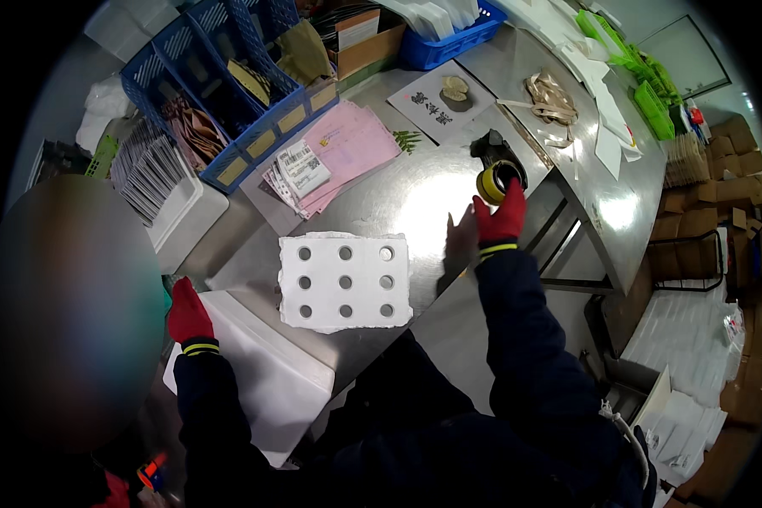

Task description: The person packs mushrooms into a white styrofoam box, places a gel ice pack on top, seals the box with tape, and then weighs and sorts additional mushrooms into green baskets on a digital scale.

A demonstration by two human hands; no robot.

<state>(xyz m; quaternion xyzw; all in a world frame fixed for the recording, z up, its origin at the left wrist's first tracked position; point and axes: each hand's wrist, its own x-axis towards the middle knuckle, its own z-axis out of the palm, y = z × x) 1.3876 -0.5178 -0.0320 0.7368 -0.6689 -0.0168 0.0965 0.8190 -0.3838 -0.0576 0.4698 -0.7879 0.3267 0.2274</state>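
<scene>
My right hand (503,213), in a red glove, has its fingers and thumb around the near side of a yellowish roll of adhesive tape (490,185). A black object (496,147), partly hidden by the roll, lies just behind it. At the left, my other red-gloved hand, the left hand (189,312), is at the upper left corner of a smooth white box or lid (273,368). Its fingertips are partly hidden, so its grip is unclear. Between my hands a white foam block (325,267) with rough edges and several round holes sits on the metal table (368,209).
Pink sheets (355,152) and printed labels (301,168) lie beyond the foam block, near a blue divided crate (254,143). A printed card (428,117) and beige ribbon (551,98) are farther back. A person (70,311) is close at the left. Cardboard boxes (692,235) stand at the right.
</scene>
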